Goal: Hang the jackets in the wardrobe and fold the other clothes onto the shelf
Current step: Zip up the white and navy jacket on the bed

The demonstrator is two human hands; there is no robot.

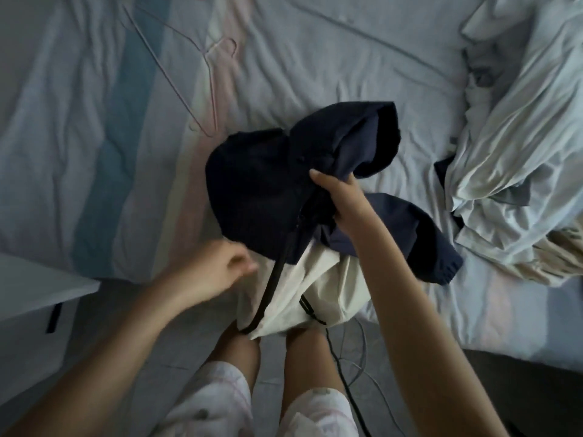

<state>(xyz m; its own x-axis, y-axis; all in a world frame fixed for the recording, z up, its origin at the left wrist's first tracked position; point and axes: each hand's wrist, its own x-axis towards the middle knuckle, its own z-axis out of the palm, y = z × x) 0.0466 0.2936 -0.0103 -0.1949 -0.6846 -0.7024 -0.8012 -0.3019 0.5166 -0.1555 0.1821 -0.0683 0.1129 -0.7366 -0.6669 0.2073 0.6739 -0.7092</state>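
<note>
One wire hanger (212, 99) lay on the striped bed (79, 152), handy for the next step. The left hand (217, 269) was blurred, fingers curled, grip unclear; it should find the collar of the navy-and-cream jacket (268, 190), which the right hand (334, 200) clamped above the bed's edge. Crumpled bedding (520, 121) filled the right.

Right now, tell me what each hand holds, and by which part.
The right hand grips the navy-and-white jacket by bunched navy fabric near its middle. The left hand is blurred; its hold cannot be told.
</note>
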